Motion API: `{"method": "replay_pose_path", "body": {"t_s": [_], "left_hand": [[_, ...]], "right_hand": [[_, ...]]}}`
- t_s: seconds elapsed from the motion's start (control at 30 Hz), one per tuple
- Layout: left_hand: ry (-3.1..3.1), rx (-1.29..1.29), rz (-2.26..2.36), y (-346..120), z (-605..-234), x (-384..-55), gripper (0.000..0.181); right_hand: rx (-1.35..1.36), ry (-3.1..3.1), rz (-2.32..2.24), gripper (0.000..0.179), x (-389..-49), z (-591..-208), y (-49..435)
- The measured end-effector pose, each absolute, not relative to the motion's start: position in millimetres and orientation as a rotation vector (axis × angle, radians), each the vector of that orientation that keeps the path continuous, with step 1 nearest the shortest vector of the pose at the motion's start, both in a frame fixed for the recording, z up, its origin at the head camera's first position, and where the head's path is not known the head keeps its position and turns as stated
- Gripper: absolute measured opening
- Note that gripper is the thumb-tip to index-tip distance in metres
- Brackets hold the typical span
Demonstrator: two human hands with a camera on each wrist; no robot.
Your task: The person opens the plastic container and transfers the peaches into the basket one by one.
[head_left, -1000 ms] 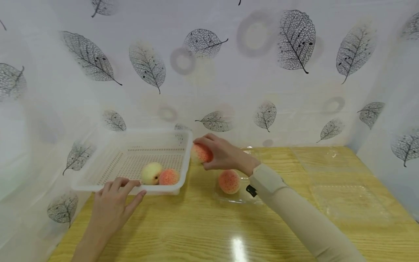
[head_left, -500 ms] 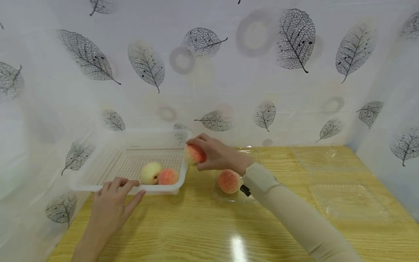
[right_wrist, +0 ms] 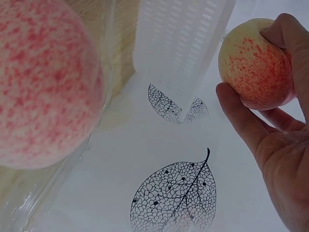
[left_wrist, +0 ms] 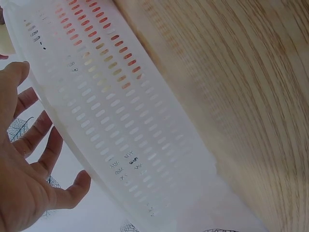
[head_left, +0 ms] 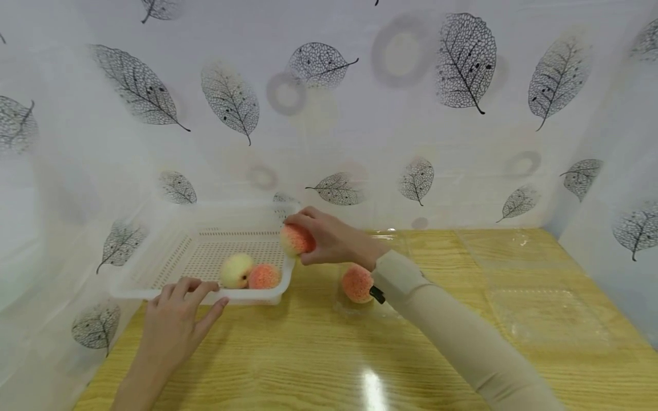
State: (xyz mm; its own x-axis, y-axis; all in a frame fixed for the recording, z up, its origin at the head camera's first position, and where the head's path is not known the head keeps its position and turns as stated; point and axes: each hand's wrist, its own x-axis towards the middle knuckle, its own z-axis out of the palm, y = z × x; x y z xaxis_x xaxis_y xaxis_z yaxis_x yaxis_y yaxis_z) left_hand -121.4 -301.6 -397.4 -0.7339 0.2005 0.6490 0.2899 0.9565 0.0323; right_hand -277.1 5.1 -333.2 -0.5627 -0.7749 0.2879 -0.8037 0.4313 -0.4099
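In the head view my right hand (head_left: 329, 237) grips a red-speckled peach (head_left: 297, 240) at the right wall of the white plastic basket (head_left: 281, 299). The right wrist view shows this peach (right_wrist: 256, 65) between thumb and fingers, its pale yellow side facing out. My left hand (head_left: 175, 319) holds the basket's front rim, fingers bent over it and thumb in front. From the left wrist, the slotted outer wall of the basket (left_wrist: 120, 125) stands beside the left hand (left_wrist: 24, 174). A pale yellow peach (head_left: 237, 271) and a red-speckled peach (head_left: 264, 277) lie inside the basket's front right corner.
Another peach (head_left: 357, 283) sits in a clear plastic tray (head_left: 345, 310) beneath the right forearm. A second clear plastic container (head_left: 555, 317) lies at the right of the wooden table (head_left: 308, 359). Leaf-printed sheeting (head_left: 360, 125) encloses the back and sides.
My right hand has carried its peach left, from beside the basket to its right rim. The left hand has stayed on the front rim, and the other peaches have not moved.
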Motion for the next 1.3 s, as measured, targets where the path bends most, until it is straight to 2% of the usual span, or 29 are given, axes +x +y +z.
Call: {"method": "replay_pose_path", "body": {"t_s": [1.1, 1.3], "left_hand": [[-2.428, -0.324, -0.195, -300.9, -396.9, -122.0, 0.034], [-2.411, -0.332, -0.195, -300.7, -396.6, -122.0, 0.03]], "right_hand": [[1.485, -2.664, 0.759, 0.073, -287.6, -333.7, -40.8], [1.469, -2.682, 0.739, 0.072, -291.3, -335.0, -47.0]]}}
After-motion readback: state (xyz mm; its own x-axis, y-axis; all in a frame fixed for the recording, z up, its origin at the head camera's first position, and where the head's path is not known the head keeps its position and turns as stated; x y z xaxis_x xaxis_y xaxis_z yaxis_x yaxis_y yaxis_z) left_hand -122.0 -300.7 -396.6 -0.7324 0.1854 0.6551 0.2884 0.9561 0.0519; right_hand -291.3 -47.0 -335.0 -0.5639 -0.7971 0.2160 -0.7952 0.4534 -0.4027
